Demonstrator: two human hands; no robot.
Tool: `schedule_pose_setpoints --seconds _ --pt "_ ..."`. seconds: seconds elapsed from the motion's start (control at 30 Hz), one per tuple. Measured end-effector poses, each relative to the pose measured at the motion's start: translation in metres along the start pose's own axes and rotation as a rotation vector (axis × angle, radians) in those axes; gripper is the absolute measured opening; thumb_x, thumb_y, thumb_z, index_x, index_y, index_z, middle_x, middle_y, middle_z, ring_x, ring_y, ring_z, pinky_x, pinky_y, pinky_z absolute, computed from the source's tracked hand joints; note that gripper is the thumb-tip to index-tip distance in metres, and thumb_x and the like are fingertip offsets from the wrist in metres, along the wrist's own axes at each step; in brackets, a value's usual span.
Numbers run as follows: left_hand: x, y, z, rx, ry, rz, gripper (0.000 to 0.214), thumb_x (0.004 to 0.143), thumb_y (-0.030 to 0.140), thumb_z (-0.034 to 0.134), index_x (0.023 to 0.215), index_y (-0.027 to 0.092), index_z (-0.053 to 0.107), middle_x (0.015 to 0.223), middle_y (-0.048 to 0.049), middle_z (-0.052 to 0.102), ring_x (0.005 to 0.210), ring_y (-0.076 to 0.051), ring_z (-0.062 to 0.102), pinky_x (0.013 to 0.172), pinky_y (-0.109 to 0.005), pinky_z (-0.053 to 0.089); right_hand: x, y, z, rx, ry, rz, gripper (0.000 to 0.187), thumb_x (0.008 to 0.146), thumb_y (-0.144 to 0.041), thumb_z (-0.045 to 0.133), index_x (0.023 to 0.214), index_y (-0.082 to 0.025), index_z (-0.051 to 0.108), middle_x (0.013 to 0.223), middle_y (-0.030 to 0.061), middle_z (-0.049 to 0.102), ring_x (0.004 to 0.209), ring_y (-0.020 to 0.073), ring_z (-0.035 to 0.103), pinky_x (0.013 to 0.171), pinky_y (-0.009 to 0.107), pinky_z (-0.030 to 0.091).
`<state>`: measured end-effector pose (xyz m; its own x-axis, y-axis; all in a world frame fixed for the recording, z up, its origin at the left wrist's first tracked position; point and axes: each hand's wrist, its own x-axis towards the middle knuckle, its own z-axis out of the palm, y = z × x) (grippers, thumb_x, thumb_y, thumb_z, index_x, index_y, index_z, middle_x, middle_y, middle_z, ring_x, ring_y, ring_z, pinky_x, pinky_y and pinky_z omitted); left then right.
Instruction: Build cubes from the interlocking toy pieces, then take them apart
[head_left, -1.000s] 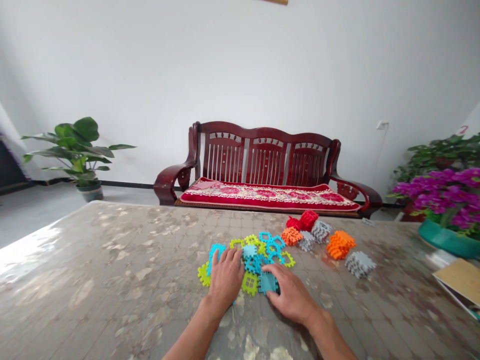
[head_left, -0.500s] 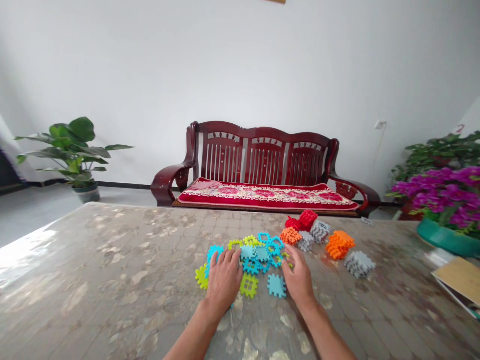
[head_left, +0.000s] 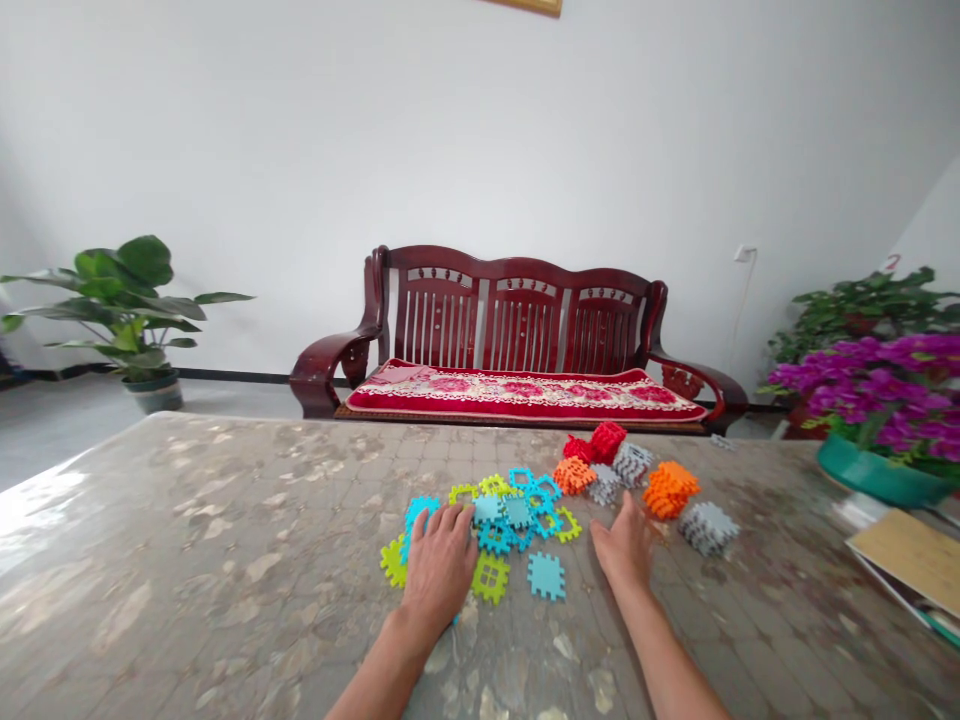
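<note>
A loose heap of blue and lime-green notched plastic building tiles (head_left: 517, 512) lies mid-table. My left hand (head_left: 439, 562) rests palm down over the heap's left side, fingers stretched forward and covering some pieces. Beside it are a lime-green window tile (head_left: 490, 578) and a light blue square tile (head_left: 546, 577). My right hand (head_left: 627, 548) is to the right of the heap, thumb apart from the fingers, with nothing visible in it. Ahead of its fingertips stand grey tile stacks (head_left: 632, 464), and an orange stack (head_left: 671, 490) is at its right.
More stacks stand on the patterned tabletop (head_left: 247, 560): red tiles (head_left: 607, 438), orange tiles (head_left: 574, 475) and grey tiles (head_left: 709, 528). At the right are a teal flowerpot (head_left: 877, 470) with purple flowers and a brown book (head_left: 911, 560). A wooden bench (head_left: 525, 310) is behind the table.
My right hand has left the heap's right edge and moved rightward, toward the grey and orange stacks. My left hand stays over the heap. The view has shifted slightly.
</note>
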<state>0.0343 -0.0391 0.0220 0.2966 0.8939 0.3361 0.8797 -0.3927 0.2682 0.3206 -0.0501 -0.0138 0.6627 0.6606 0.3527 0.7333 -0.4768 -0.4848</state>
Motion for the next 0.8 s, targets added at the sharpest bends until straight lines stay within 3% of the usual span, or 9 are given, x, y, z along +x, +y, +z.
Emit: schedule_pose_setpoints --seconds 0.23,0.4,0.8 --pt "0.001 0.000 0.001 0.001 0.003 0.003 0.038 0.088 0.018 0.048 0.124 0.026 0.058 0.128 -0.0057 0.063 0.122 -0.024 0.053 0.110 -0.049 0.029 0.026 -0.011 -0.010 -0.131 -0.084 0.067 0.080 0.079 -0.043 0.055 0.146 -0.009 0.028 0.135 0.0225 0.052 0.117 0.0370 0.054 0.093 0.049 0.044" --pt "0.001 -0.003 0.006 0.018 0.018 0.014 0.038 0.087 0.018 0.048 0.123 0.026 0.059 0.129 -0.0059 0.062 0.122 -0.025 0.052 0.110 -0.048 0.030 0.044 -0.015 -0.008 -0.142 -0.142 0.079 0.080 0.081 -0.047 0.053 0.148 -0.013 0.027 0.128 0.0207 0.058 0.113 0.0362 0.056 0.086 0.049 0.047" --pt "0.001 -0.003 0.003 0.013 -0.006 0.010 0.039 0.088 0.018 0.048 0.124 0.025 0.058 0.129 -0.0058 0.062 0.123 -0.025 0.053 0.110 -0.048 0.031 0.045 -0.010 -0.002 -0.146 -0.113 0.028 0.060 0.082 -0.045 0.055 0.134 -0.018 0.043 0.118 0.0144 0.065 0.106 0.0324 0.061 0.083 0.043 0.048"
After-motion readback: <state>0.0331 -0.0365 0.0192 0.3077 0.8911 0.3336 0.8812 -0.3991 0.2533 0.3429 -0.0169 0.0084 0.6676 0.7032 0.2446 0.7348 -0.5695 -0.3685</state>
